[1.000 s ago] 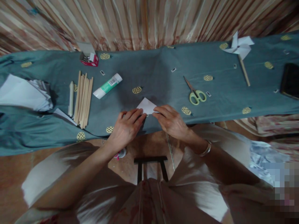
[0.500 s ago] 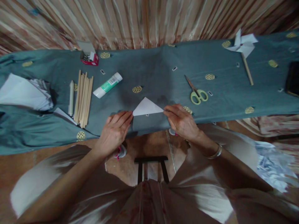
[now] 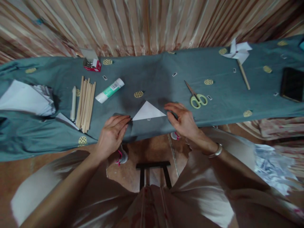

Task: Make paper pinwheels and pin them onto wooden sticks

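A white paper [image 3: 147, 111], folded into a triangle, lies on the teal cloth in front of me, its apex pointing away. My left hand [image 3: 112, 133] is beside the left corner, fingertips at or just off its tip, with the thumb slightly apart below. Close to the right corner is my right hand [image 3: 181, 119], its thumb and fingers spread and nothing between them. Green-handled scissors [image 3: 196, 97] lie beyond the right hand. Beyond the left hand rests a white and green glue stick [image 3: 109, 91].
Left of the glue stick are several wooden sticks [image 3: 85, 104], a pale rolled stick [image 3: 73, 103], a red box [image 3: 92, 65] of small metal pieces and a stack of white paper [image 3: 26, 98]. A paper pinwheel [image 3: 240, 54] and a dark phone-like object [image 3: 292, 84] lie right.
The fingers of both hands have drawn back from the triangle's corners. My right hand has let go and spread its fingers. The view has shifted slightly.
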Available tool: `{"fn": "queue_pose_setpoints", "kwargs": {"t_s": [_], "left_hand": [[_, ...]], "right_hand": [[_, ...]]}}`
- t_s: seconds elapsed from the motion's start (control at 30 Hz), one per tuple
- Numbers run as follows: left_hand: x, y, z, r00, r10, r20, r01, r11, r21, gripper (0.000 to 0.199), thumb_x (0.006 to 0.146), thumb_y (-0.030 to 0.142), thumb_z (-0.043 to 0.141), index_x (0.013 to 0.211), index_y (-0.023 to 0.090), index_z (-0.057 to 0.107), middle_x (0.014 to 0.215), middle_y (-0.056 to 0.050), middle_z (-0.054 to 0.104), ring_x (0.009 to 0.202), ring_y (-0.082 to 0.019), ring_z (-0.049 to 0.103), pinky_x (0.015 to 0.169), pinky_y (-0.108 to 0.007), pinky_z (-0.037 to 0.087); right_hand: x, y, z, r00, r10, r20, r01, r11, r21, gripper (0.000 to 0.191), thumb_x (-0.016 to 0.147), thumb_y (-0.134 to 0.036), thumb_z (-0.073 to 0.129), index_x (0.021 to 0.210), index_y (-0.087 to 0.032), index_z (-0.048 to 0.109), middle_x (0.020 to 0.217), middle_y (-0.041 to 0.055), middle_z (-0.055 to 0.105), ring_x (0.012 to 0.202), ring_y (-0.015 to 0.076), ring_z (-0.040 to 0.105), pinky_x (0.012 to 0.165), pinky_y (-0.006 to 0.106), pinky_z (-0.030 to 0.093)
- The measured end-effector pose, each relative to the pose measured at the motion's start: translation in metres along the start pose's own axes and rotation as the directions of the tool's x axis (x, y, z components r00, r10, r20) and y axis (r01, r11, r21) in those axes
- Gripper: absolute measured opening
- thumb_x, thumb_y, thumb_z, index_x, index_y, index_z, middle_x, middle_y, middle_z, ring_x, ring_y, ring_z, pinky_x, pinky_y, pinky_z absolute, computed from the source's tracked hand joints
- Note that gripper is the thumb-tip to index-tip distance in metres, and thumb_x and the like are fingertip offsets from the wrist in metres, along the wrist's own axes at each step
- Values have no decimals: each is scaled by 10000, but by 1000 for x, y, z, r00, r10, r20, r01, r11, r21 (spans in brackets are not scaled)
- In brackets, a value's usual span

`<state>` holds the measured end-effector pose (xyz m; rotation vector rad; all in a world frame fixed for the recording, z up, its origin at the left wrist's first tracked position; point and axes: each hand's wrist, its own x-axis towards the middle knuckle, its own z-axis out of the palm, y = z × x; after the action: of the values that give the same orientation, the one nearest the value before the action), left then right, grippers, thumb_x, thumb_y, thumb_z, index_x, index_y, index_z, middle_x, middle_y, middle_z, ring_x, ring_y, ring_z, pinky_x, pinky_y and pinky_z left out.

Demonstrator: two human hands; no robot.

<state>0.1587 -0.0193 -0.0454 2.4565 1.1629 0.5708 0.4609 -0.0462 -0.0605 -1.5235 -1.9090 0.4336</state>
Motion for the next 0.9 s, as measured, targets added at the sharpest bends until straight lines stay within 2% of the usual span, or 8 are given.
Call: {"fn": "queue_pose_setpoints", "kwargs": {"t_s": [0.1,0.27,0.37,0.5,0.63,0.73,0.83,0.9], "left_hand": [[10,1,3,998,-38,-40,35,996,-76,348,996,306,431,1137,138,701,1156,-120,723,1068,-239,644,979,-402,508],[25,6,4,988,-153,-18,147,974,-173,423,976,414,434,1098,133,725,1140,-127,730,1057,-257,646,975,-397,496],[32,9,1,968,-249,21,246,936,-252,480,949,503,444,1103,151,732,1135,-118,735,1065,-275,647,978,-386,482],[41,11,-1,918,-394,50,374,813,-445,563,863,638,520,1066,166,750,1059,-98,754,966,-271,674,844,-319,505],[52,11,-1,880,-460,117,428,663,-614,623,743,734,593,791,133,748,753,-93,728,712,-218,639,655,-291,474],[59,14,0,852,-480,207,483,571,-664,586,683,729,645,622,149,696,586,-70,649,537,-151,534,528,-269,401],[63,17,2,814,-506,284,543,494,-679,546,582,702,736,558,162,662,526,-30,592,479,-111,462,473,-248,346],[65,18,4,800,-529,283,548,453,-703,530,508,677,786,548,166,652,502,2,549,470,-95,426,462,-239,326]], "right_hand": [[6,-5,8,999,36,30,-37,998,45,214,888,-301,613,1040,-192,718,1239,118,684,1171,272,619,1043,477,470],[14,-13,19,992,101,75,-112,982,154,86,827,-220,654,887,-217,715,1259,95,678,1177,260,624,1049,470,457],[19,-19,19,992,99,83,-116,965,236,74,825,-198,635,843,-224,701,1247,86,683,1179,247,629,1049,457,452],[27,-27,17,998,45,44,-56,956,287,95,856,-207,611,857,-230,704,1251,84,681,1208,238,614,1067,451,440],[35,-32,13,1000,-14,-24,20,959,283,89,869,-226,618,878,-233,707,1271,77,671,1205,231,616,1055,440,465],[39,-35,11,993,-70,-98,91,969,231,96,888,-228,605,890,-230,701,1277,77,669,1203,223,614,1054,429,476],[40,-37,9,983,-117,-143,136,982,131,116,910,-233,576,930,-229,690,1283,81,668,1206,219,606,1052,420,483],[40,-35,4,981,-125,-151,135,989,57,146,923,-258,564,1002,-233,684,1282,78,672,1207,223,603,1056,422,481]]}}
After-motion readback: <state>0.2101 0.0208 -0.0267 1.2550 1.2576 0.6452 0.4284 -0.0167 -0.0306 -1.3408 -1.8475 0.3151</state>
